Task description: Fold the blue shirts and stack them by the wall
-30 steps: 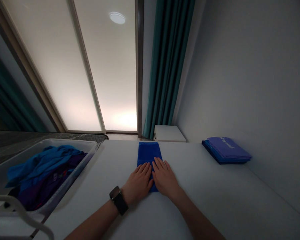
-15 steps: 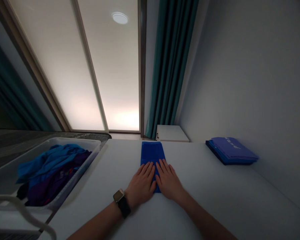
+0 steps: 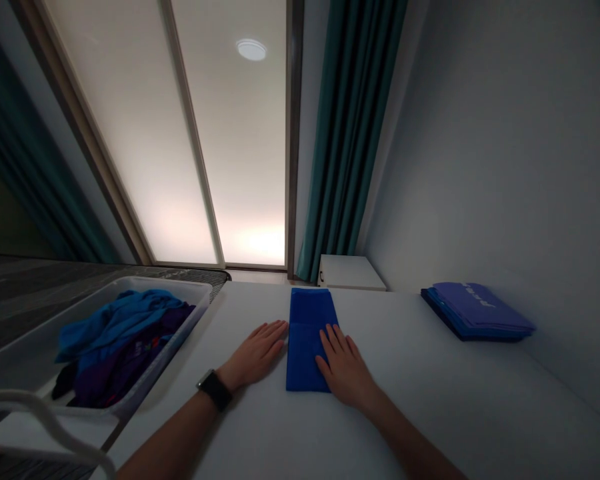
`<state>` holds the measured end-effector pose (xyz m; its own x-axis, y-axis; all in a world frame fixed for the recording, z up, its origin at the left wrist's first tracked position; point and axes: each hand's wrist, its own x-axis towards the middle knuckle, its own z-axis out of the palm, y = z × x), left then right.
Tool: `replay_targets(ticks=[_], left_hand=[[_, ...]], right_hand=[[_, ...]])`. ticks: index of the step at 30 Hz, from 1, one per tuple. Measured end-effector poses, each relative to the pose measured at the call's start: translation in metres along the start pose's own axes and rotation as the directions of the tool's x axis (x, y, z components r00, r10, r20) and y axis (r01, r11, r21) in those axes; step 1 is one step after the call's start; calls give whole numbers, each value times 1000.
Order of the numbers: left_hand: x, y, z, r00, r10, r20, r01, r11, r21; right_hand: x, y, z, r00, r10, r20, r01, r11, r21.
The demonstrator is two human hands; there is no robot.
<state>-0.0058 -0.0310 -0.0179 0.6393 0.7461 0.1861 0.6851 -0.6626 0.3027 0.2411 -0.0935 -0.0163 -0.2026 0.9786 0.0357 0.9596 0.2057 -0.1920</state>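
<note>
A blue cloth (image 3: 307, 353), folded into a long narrow rectangle, lies flat on the white table (image 3: 260, 433) in front of me. My right hand (image 3: 345, 365) rests palm down on the cloth's right side, fingers stretched out and pointing away from me. Just left of the cloth is my left hand (image 3: 257, 353), flat with its fingers extended; the fingertips come up to the left edge. A dark-strapped watch (image 3: 215, 390) is on my left wrist. Neither hand grips anything.
To the left stands a translucent plastic bin (image 3: 167, 353) with crumpled blue and purple garments (image 3: 125, 333). A stack of folded purple and blue clothes (image 3: 480, 312) sits at the right by the wall. Beyond the table's far edge is a white cabinet (image 3: 353, 272). A pale curved tube (image 3: 50, 420) crosses the lower left.
My left hand has slid left off the cloth onto the table beside it. My right hand stays on the cloth, now nearer its right edge. The camera view has shifted slightly.
</note>
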Motion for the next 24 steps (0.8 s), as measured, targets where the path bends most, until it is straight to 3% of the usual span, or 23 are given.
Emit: replay_targets(ticks=[3,9,16,24], left_hand=[[2,2,-1,999,-16,-39,16,1000,-14],[5,22,-5,994,73,-80,-75,997,-34],[4,35,2,994,56,94,-58,998,10],[1,35,-3,984,86,159,-91,995,29]], right_hand=[[1,-2,-3,1000,11,-9,-11,1000,3],[7,-20,-8,980,-92,-174,84,995,-50],[10,-26,11,993,-103,-58,102,995,-19],[9,-25,12,994,-103,-38,104,995,0]])
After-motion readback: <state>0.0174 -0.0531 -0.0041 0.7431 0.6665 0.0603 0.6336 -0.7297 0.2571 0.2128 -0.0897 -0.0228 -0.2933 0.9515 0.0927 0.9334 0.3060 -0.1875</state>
